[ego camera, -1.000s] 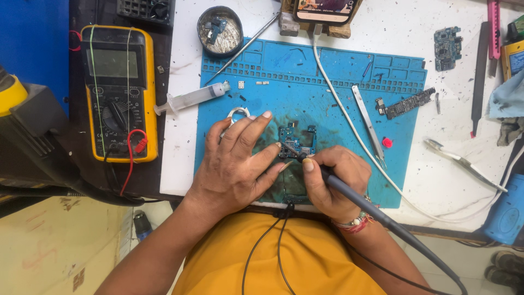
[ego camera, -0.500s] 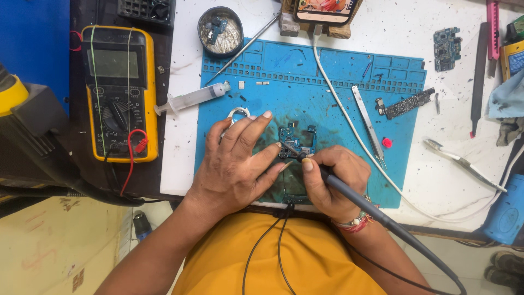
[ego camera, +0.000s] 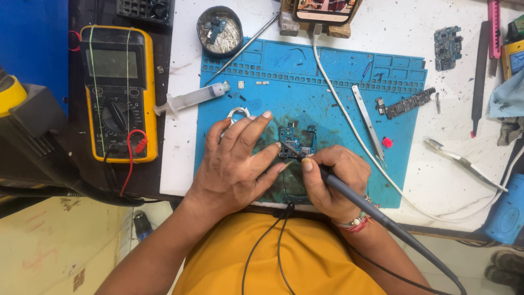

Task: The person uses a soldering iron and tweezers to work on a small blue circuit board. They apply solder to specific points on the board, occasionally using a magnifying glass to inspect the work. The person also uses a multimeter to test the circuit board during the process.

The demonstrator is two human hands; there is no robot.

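Closest in, right hand (ego camera: 334, 177) is gripping a dark soldering iron (ego camera: 349, 192) pen-style, fingers clamped on the handle, tip touching the small circuit board (ego camera: 297, 141). Left hand (ego camera: 236, 164) is lying flat, fingers spread, gripping nothing, fingertips pinning the board on the blue mat (ego camera: 327, 93). Risk: fingertips are sitting just beside the tip, so a slip could burn them or shift the board. Farther off: tweezers (ego camera: 369, 124), syringe (ego camera: 191, 98), yellow multimeter (ego camera: 117, 93).

1. Board (ego camera: 297, 142) lies on the mat (ego camera: 338, 71), between both hands.
2. Syringe (ego camera: 191, 98) crosses the mat's left edge.
3. Multimeter (ego camera: 117, 93) sits left of the mat.
4. Tweezers (ego camera: 368, 123) lie right of the board.
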